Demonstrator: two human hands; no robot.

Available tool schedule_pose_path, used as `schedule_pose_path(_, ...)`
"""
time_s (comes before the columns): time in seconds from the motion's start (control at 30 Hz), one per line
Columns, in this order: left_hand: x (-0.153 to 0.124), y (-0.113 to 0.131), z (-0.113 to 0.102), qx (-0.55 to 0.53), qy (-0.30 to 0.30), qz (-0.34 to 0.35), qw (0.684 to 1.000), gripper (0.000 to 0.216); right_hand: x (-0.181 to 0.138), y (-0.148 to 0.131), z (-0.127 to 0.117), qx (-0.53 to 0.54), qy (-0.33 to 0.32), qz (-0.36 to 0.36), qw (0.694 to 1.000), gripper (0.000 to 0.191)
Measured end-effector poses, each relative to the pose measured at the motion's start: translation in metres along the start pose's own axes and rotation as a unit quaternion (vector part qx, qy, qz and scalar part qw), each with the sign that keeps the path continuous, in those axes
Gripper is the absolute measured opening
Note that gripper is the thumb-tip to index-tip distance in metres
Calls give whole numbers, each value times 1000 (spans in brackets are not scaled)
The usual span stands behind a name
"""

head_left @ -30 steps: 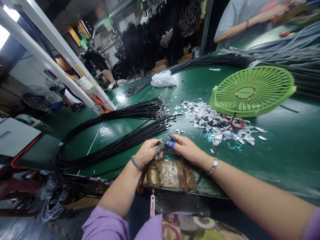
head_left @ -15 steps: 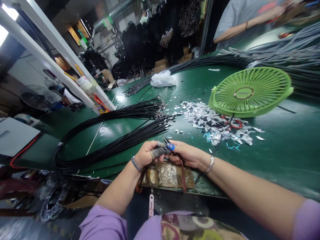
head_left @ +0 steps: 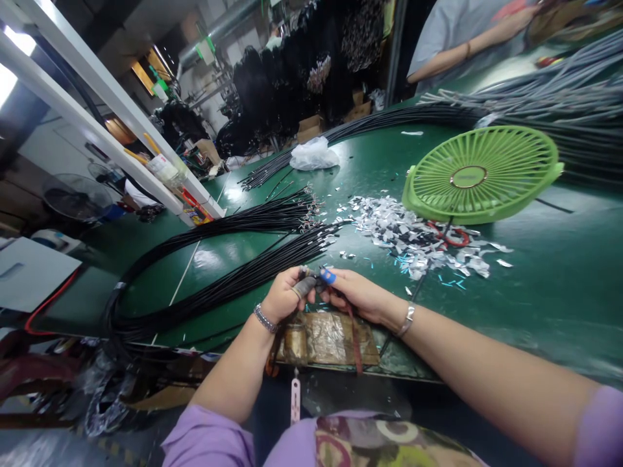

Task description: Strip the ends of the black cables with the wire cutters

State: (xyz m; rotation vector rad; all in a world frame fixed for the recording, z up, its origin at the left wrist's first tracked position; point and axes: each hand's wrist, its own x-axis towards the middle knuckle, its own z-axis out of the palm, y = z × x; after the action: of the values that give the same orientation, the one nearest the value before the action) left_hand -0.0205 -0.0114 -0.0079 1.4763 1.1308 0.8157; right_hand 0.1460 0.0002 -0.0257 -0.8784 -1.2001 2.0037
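My left hand [head_left: 285,295] and my right hand [head_left: 357,293] meet at the near edge of the green table [head_left: 535,285]. The left thumb wears a grey finger cot and pinches a black cable end [head_left: 307,283]. The right index finger has a blue wrap [head_left: 327,276] and pinches the same cable end. Two bundles of black cables [head_left: 228,259] lie just beyond my hands, their stripped ends [head_left: 316,224] pointing right.
A heap of silver foil scraps [head_left: 413,237] lies right of the cable ends, beside a green fan grille [head_left: 481,175] and a red ring [head_left: 450,239]. A taped pad [head_left: 331,338] sits on the table edge. Grey cables [head_left: 535,97], a plastic bag [head_left: 314,155], another person [head_left: 452,39] lie beyond.
My hands have drawn closer together on the cable end and shifted slightly; the view has tilted a little. The bundles and scraps have stayed put.
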Motion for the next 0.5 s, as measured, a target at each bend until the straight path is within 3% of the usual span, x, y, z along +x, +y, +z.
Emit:
schedule_pose_path(0.33,-3,-1,-5,110,-52,20,992,45,-1,-1,5,-86,58,20,994,55)
schedule_pose_path(0.5,-6,11,-5,160,-93,80,979,44,-4,-5,3,-81,6,52,995,54)
